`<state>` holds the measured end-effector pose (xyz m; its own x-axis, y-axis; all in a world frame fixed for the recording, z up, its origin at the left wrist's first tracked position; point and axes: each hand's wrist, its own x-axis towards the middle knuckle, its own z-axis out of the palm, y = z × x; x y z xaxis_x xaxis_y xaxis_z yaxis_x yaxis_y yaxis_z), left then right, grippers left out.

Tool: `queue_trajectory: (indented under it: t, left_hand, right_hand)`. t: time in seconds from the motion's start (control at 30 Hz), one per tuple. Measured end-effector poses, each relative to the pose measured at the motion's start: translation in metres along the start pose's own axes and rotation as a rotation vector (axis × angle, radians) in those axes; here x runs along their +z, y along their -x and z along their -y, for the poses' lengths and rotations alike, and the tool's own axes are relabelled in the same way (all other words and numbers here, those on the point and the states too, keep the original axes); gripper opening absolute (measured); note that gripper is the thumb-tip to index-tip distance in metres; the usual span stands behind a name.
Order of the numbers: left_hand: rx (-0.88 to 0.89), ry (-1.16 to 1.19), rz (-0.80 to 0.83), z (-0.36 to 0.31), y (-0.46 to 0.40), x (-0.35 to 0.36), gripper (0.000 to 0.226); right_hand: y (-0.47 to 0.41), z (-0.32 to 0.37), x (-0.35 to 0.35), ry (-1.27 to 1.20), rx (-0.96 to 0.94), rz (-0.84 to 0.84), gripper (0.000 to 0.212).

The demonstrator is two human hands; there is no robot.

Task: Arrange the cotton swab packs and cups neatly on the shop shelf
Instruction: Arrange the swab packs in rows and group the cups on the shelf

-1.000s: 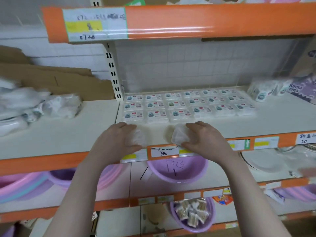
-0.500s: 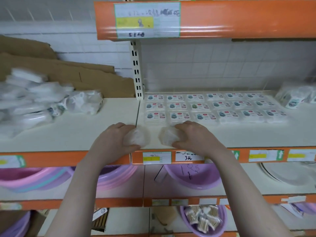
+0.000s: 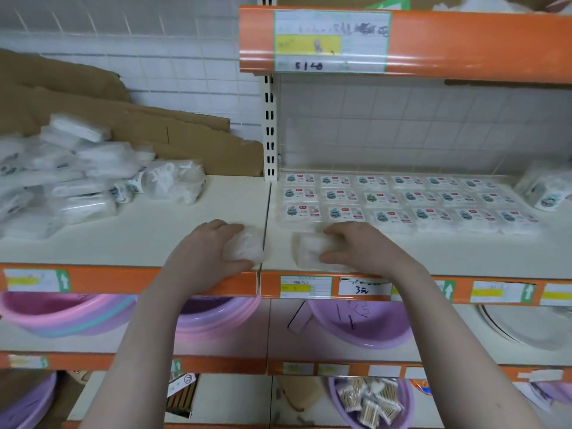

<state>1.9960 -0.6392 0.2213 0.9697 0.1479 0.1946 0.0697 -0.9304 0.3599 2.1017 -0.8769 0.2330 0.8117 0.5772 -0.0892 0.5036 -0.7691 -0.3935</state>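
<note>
At the front edge of the cream shelf (image 3: 433,255), the left hand (image 3: 204,252) curls its fingers round a clear pack (image 3: 244,247) and the right hand (image 3: 359,246) grips a second clear pack (image 3: 309,252), the two packs near each other on either side of the seam between the shelf boards (their contents are too blurred to make out). Behind the right hand, cotton swab packs (image 3: 402,199) lie flat in three tidy rows running to the right, with a small loose heap (image 3: 544,190) at the far right. A jumbled pile of clear-wrapped packs and cups (image 3: 86,174) sits well apart on the left part of the shelf, in front of leaning cardboard (image 3: 173,134).
</note>
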Motion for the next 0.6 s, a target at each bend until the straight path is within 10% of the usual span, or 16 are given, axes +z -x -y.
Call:
queue_trajectory:
  t: [0.3, 0.6]
  left_hand:
    - [0.002, 0.011, -0.036, 0.010, 0.007, -0.007, 0.075]
    - [-0.009, 0.013, -0.048, 0.014, 0.012, -0.009, 0.072]
  right_hand:
    - [-0.007, -0.001, 0.023, 0.142, -0.324, -0.470, 0.043]
    - [0.018, -0.010, 0.029, -0.120, -0.311, -0.348, 0.031]
